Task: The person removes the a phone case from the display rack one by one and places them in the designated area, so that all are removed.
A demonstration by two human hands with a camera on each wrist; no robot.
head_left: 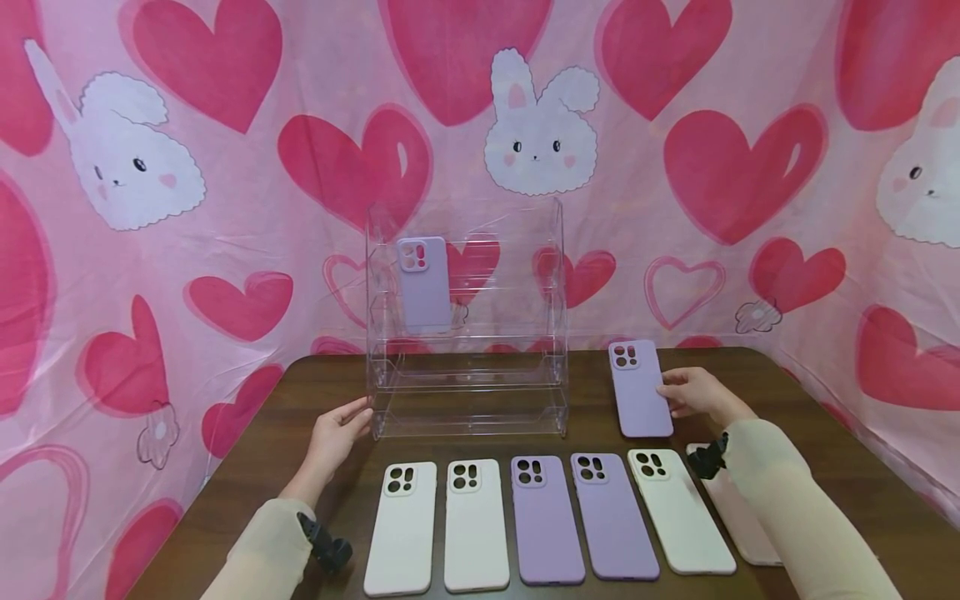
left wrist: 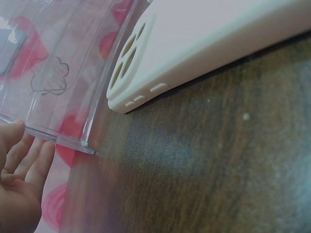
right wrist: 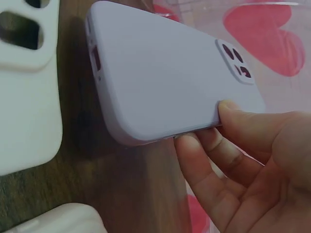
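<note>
A lilac phone case [head_left: 642,388] stands tilted above the table's back right, pinched by my right hand [head_left: 702,394] at its right edge. In the right wrist view, the thumb lies on the back of this phone case [right wrist: 155,73] and the fingers are curled beneath. My left hand [head_left: 339,435] touches the lower left side of a clear tiered display rack [head_left: 469,425], fingers fairly straight. The left wrist view has that hand [left wrist: 22,179] at the rack's edge [left wrist: 73,141]. Another lilac phone case [head_left: 425,292] leans in an upper tier, at the left.
Along the table's front lies a row: two white phone cases [head_left: 400,533] [head_left: 477,529], two purple phone cases [head_left: 547,525] [head_left: 617,521], a cream phone case [head_left: 684,517] and a pinkish phone case [head_left: 738,512] partly under my right forearm. A heart-patterned cloth [head_left: 637,208] hangs behind the table [head_left: 300,400].
</note>
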